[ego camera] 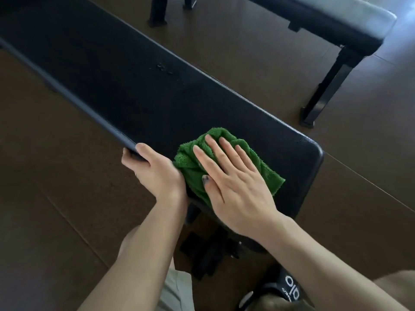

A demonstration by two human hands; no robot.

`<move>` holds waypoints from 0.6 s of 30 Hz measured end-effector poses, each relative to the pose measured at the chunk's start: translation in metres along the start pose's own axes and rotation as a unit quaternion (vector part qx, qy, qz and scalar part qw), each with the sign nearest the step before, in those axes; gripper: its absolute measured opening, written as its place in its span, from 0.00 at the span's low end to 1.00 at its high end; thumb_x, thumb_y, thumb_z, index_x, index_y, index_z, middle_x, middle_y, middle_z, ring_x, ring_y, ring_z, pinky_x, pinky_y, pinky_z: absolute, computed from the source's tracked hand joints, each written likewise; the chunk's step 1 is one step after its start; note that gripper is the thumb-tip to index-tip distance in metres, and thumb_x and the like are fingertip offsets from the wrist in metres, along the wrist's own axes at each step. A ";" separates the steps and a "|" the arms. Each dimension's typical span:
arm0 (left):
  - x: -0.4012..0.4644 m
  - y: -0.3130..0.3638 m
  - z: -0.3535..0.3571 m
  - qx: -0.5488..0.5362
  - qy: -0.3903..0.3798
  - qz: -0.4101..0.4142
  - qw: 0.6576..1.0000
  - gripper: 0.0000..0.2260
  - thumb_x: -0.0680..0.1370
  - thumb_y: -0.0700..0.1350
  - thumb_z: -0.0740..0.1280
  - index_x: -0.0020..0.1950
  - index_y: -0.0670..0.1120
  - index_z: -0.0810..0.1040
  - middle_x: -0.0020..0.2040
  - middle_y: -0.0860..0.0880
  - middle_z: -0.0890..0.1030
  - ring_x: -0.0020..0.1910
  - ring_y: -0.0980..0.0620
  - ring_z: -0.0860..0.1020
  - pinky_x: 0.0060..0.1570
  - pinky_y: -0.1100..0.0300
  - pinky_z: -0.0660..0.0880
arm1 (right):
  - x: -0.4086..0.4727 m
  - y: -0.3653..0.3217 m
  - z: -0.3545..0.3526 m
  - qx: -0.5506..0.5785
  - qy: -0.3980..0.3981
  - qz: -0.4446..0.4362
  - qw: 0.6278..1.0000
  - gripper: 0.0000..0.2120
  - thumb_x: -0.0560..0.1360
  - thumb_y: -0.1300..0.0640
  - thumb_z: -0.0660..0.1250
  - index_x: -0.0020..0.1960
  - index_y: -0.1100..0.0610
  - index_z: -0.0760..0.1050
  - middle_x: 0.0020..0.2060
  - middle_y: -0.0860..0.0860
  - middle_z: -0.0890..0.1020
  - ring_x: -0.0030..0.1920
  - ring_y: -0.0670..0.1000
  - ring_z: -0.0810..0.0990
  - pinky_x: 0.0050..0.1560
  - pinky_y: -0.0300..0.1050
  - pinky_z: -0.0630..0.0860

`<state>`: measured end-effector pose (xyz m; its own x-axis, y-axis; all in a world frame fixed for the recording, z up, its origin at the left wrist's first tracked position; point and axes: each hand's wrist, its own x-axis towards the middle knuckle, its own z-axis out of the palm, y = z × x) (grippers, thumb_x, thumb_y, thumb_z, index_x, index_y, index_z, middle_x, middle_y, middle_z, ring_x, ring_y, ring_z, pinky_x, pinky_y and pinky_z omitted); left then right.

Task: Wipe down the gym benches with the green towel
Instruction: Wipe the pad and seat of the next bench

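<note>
In the head view, the green towel (pixel 226 162) is seen bunched at the near end of a long black padded gym bench (pixel 116 86), which serves here as the worktop, and it is pressed flat against the padding by the right hand (pixel 233 182), whose fingers are laid out straight and slightly spread over the cloth. The left hand (pixel 152 169) is curled round the near left edge of the same bench, thumb on top and fingers hidden beneath the rim, so that the pad is gripped and apparently steadied. A small cluster of droplets or marks (pixel 165 68) is visible further along the pad, well apart from the towel, and that stretch is judged not yet wiped. A second bench (pixel 332 21) is seen at the upper right across the brown floor (pixel 247 52), well apart from both hands and nowhere near the towel. The task is therefore judged to be at an early stage: only the near end of the first bench is being worked, while most of its length and the whole of the second bench are left to be done
</note>
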<state>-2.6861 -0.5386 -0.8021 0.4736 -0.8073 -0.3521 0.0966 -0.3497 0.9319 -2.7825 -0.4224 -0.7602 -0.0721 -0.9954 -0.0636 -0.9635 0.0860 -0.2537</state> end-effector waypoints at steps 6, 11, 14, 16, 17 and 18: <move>0.000 -0.004 0.000 0.013 -0.019 0.008 1.000 0.21 0.86 0.56 0.53 0.78 0.52 0.62 0.57 0.59 0.75 0.53 0.59 0.76 0.46 0.65 0.70 | 0.129 0.051 -0.020 -0.023 0.011 0.052 0.998 0.28 0.85 0.47 0.44 0.85 0.43 0.47 0.85 0.48 0.49 0.85 0.52 0.47 0.83 0.52 0.43; 0.001 -0.002 -0.001 0.016 -0.024 0.009 1.000 0.21 0.86 0.57 0.53 0.78 0.52 0.62 0.64 0.51 0.76 0.58 0.51 0.78 0.54 0.57 0.74 | 0.152 0.020 -0.016 0.003 0.018 0.080 0.997 0.28 0.87 0.48 0.46 0.85 0.46 0.45 0.85 0.51 0.46 0.85 0.55 0.44 0.83 0.54 0.41; 0.000 0.001 0.000 -0.009 -0.030 0.002 0.999 0.21 0.86 0.55 0.54 0.79 0.51 0.61 0.66 0.50 0.74 0.61 0.49 0.76 0.61 0.52 0.74 | 0.068 -0.004 -0.002 -0.009 0.023 0.010 1.000 0.28 0.86 0.48 0.46 0.85 0.47 0.48 0.85 0.51 0.50 0.85 0.54 0.46 0.84 0.54 0.44; 0.000 0.004 -0.004 -0.028 -0.063 -0.023 0.997 0.21 0.86 0.55 0.54 0.79 0.53 0.60 0.69 0.48 0.72 0.62 0.46 0.75 0.63 0.49 0.73 | 0.020 -0.015 0.004 -0.017 0.006 -0.011 1.000 0.28 0.86 0.46 0.44 0.85 0.46 0.47 0.85 0.49 0.48 0.85 0.52 0.43 0.84 0.54 0.43; 0.004 0.004 -0.009 -0.035 -0.080 -0.049 0.995 0.21 0.86 0.55 0.55 0.79 0.54 0.59 0.69 0.47 0.72 0.62 0.46 0.75 0.61 0.49 0.74 | 0.008 -0.016 0.005 -0.020 -0.005 -0.018 1.000 0.28 0.86 0.46 0.43 0.85 0.45 0.45 0.85 0.48 0.47 0.84 0.51 0.41 0.84 0.54 0.42; 0.007 0.005 -0.016 -0.042 -0.099 -0.085 0.991 0.20 0.85 0.55 0.55 0.78 0.56 0.60 0.67 0.48 0.73 0.61 0.47 0.76 0.59 0.51 0.75 | 0.002 -0.016 0.005 -0.023 -0.012 -0.023 0.999 0.28 0.86 0.45 0.43 0.85 0.45 0.44 0.85 0.47 0.45 0.84 0.50 0.40 0.84 0.54 0.42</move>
<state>-2.6686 -0.5388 -0.7982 0.2641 -0.8210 -0.5062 0.2365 -0.4537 0.8592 -2.7659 -0.4253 -0.7610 -0.0214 -0.9968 -0.0771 -0.9767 0.0373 -0.2113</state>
